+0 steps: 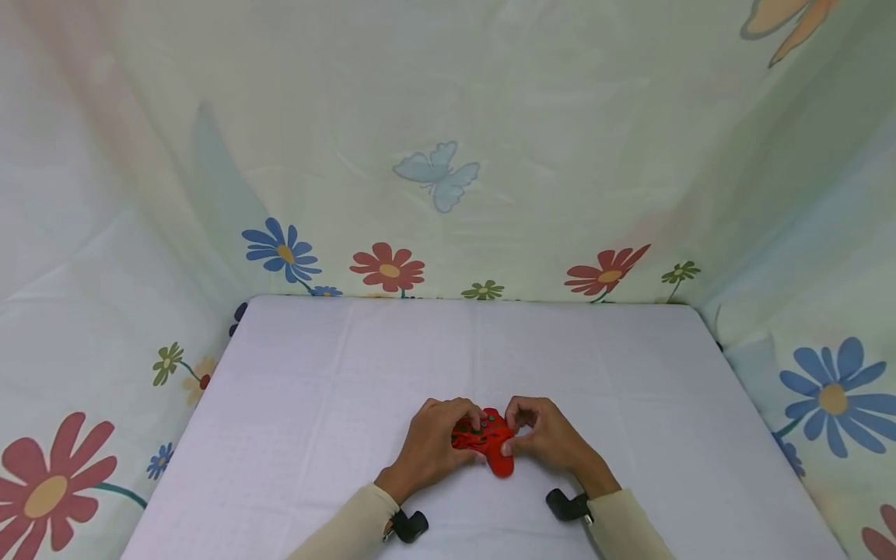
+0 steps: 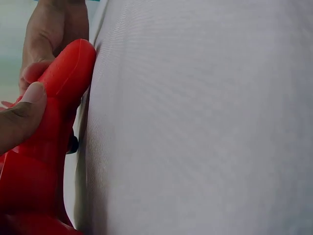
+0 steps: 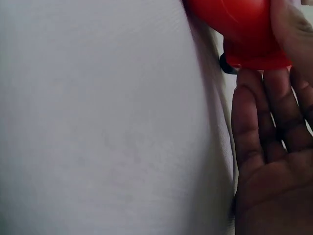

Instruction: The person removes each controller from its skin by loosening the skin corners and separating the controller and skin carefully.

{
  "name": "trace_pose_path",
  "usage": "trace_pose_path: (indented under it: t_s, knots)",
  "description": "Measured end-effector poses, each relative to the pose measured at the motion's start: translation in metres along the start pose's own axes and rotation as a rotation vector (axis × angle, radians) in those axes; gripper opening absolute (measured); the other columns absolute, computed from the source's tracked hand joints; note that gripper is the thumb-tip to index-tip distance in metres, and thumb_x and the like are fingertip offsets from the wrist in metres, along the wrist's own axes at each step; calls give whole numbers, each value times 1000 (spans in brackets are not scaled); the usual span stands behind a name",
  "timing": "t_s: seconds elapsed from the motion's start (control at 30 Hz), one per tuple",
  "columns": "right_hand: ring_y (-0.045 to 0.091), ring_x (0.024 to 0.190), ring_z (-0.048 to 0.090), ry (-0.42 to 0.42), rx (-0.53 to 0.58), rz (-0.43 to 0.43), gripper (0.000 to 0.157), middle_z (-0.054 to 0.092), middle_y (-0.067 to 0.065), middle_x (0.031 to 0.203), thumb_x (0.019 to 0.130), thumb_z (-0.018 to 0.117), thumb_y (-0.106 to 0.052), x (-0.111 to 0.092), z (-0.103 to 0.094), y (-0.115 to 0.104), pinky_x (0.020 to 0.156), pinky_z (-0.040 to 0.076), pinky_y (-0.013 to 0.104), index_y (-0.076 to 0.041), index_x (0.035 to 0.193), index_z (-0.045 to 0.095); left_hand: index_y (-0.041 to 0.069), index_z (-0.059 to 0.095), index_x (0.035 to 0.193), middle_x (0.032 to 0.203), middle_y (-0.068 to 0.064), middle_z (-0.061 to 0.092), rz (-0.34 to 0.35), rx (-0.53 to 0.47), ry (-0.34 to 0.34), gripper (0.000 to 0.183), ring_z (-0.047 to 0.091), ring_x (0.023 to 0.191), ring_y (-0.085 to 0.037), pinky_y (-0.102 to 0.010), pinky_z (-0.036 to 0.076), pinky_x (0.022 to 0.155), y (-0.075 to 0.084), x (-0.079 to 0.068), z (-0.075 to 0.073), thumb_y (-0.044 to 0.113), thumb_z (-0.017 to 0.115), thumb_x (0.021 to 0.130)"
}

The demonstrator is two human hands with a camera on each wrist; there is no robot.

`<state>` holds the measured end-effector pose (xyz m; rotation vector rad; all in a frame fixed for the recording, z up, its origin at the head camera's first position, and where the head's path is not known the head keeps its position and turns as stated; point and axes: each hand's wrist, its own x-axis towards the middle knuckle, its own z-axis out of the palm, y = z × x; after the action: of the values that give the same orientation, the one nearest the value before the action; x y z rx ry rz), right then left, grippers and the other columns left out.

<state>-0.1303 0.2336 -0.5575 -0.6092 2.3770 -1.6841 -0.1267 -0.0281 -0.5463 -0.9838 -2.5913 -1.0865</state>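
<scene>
A red game controller (image 1: 495, 432) with dark and green round controls sits between both hands, low over the white-covered table. Its surface bunches into folds at its left part, like a soft cover; whether a second shell lies underneath is hidden. My left hand (image 1: 432, 439) grips that left side, thumb at the near edge and fingers over the far edge. On the other side, my right hand (image 1: 549, 434) pinches the controller's right edge between thumb and fingers. The left wrist view shows a thumb (image 2: 29, 110) against the red surface. A black knob (image 3: 226, 63) juts out in the right wrist view.
White cloth covers the table (image 1: 336, 365). A curtain (image 1: 532, 155) printed with flowers and butterflies hangs behind it and along both sides. Black wrist-worn devices sit at the left (image 1: 409, 526) and right (image 1: 568, 505) sleeves.
</scene>
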Motion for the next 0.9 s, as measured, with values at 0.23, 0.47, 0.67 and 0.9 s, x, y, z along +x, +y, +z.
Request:
trace_pose_path:
  t_s: [0.23,0.47,0.67,0.9]
  knots:
    - [17,92,71,43,51,2,40,67,10,102,78,94,-8,-5,4,-1,87,61,27,-9,106,65,24,62,100,114,14,80,-39,-47,30,52,69,102,-3,-27,51,87,-5,0,-3,41,101,69]
    - [16,85,72,61,35,18,27,70,8,94,81,90,-6,-6,4,0,82,61,27,-10,99,70,23,61,102,115,17,79,-42,-94,11,56,69,103,0,-26,50,87,-4,0,-6,40,102,67]
    - [16,88,70,-4,20,-13,20,67,3,91,86,86,-11,-7,3,-1,86,59,26,-13,94,67,23,60,105,117,19,79,-46,-98,-6,59,69,106,2,-25,48,88,-6,-2,-7,39,102,67]
    - [15,90,66,-108,-22,4,17,64,4,88,90,83,-16,-14,-4,-9,87,53,24,-16,94,66,23,58,110,121,20,78,-42,-101,-36,63,69,108,1,-23,46,88,-6,-1,-9,38,102,68]
